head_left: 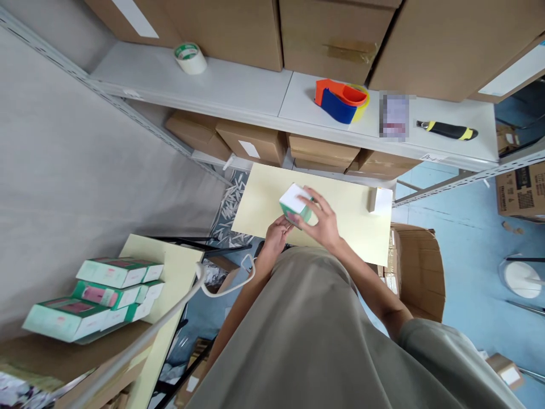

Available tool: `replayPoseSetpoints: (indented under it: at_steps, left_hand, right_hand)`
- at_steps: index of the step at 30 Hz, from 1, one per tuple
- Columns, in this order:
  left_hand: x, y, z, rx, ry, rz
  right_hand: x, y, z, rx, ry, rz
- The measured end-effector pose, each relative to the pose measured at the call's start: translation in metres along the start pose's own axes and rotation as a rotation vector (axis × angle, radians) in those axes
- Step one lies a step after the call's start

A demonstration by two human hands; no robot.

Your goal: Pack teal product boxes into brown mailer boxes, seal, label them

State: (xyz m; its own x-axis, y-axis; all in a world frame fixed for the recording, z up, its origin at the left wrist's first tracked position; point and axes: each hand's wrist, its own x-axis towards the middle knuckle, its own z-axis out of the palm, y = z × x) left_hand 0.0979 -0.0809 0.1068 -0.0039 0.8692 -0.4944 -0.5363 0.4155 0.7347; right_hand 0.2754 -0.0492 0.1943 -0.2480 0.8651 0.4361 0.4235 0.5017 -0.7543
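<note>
Head view: a green-and-white cardboard box (293, 199) is over the pale-yellow rectangular counter (347, 224), its long axis unclear; right hand (324, 226) grips its right side, fingers over the white top; left hand (277, 234) bunches at its lower edge, pinch untellable; bare counter runs right toward a small white box (382, 200)
</note>
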Motion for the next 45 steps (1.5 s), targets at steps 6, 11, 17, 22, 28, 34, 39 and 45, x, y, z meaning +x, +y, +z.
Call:
replayPoseSetpoints:
  at_steps: [6, 11, 17, 22, 28, 34, 39, 45]
  left_hand:
    - [-0.024, 0.008, 0.002, 0.288, 0.128, 0.245]
    - [-0.034, 0.046, 0.028, 0.534, 0.13, 0.54]
    - [0.014, 0.095, 0.049, 0.722, 0.162, 0.731]
    - [0.073, 0.11, 0.049, 0.833, 0.128, 0.588]
    - [0.094, 0.097, 0.05, 0.821, 0.08, 0.472]
    - [0.052, 0.061, 0.018, 0.659, 0.153, 0.424]
    - [0.014, 0.008, -0.042, 0.532, 0.388, 0.315]
    - [0.022, -0.028, -0.088, 0.368, 0.607, 0.091]
  right_hand:
    - [0.042, 0.076, -0.013, 0.331, 0.21, 0.434]
    - [0.041, 0.111, -0.005, 0.476, 0.155, 0.717]
    - [-0.004, 0.095, 0.022, 0.635, -0.159, 1.165]
    - [-0.041, 0.081, 0.035, 0.876, -0.303, 1.429]
    - [-0.053, 0.077, 0.034, 1.004, -0.3, 1.603]
    - [-0.059, 0.1, 0.038, 0.978, -0.193, 1.539]
    - [-0.061, 0.121, 0.075, 0.829, -0.081, 1.341]
    - [-0.005, 0.14, 0.154, 0.456, -0.07, 1.147]
